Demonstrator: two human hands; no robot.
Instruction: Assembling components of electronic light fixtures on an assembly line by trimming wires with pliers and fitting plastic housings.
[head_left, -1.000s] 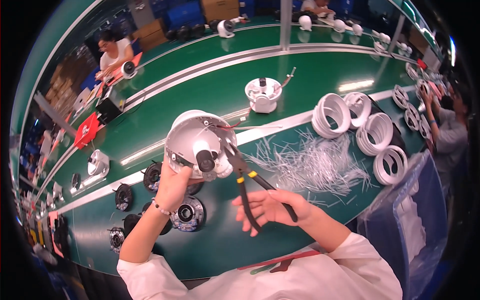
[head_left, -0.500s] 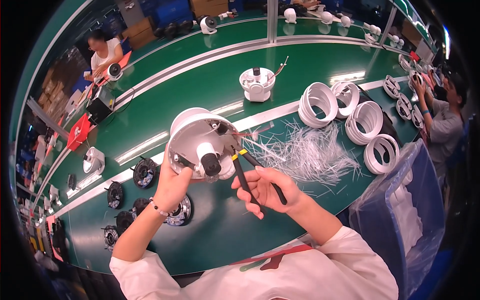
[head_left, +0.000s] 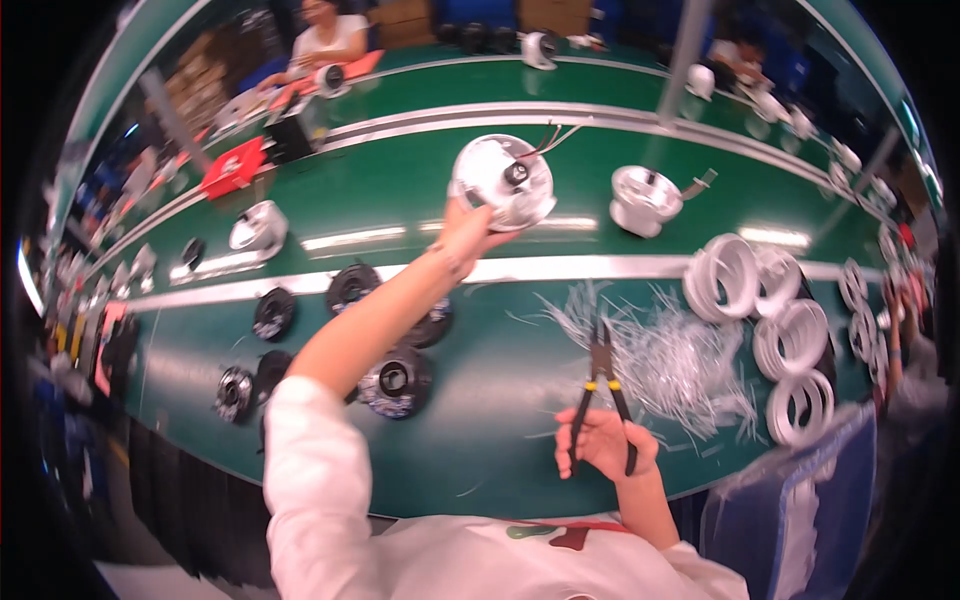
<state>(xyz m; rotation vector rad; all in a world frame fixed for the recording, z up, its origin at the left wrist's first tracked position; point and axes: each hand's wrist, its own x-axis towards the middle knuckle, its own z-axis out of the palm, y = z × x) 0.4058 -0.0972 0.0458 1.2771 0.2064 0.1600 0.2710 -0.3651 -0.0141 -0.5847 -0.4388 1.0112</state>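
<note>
My left hand [head_left: 468, 228] is stretched far forward and grips a white round lamp housing [head_left: 501, 180] with red and black wires sticking out of its back, held over the far green belt. My right hand [head_left: 606, 446] rests near the front edge of the bench and holds black-handled pliers [head_left: 601, 390] with yellow marks, jaws pointing away from me. The plier tips lie at the edge of a heap of thin white cable ties [head_left: 665, 350].
Another white lamp housing [head_left: 643, 198] sits right of the held one. White plastic rings [head_left: 782, 330] cluster at the right. Several black round parts [head_left: 397, 381] lie left of centre on the green bench [head_left: 480, 440]. A person [head_left: 327, 35] sits across the belt.
My left hand has carried the lamp housing away from me, out onto the far belt. My right hand has dropped back toward the bench front with the pliers, away from the housing.
</note>
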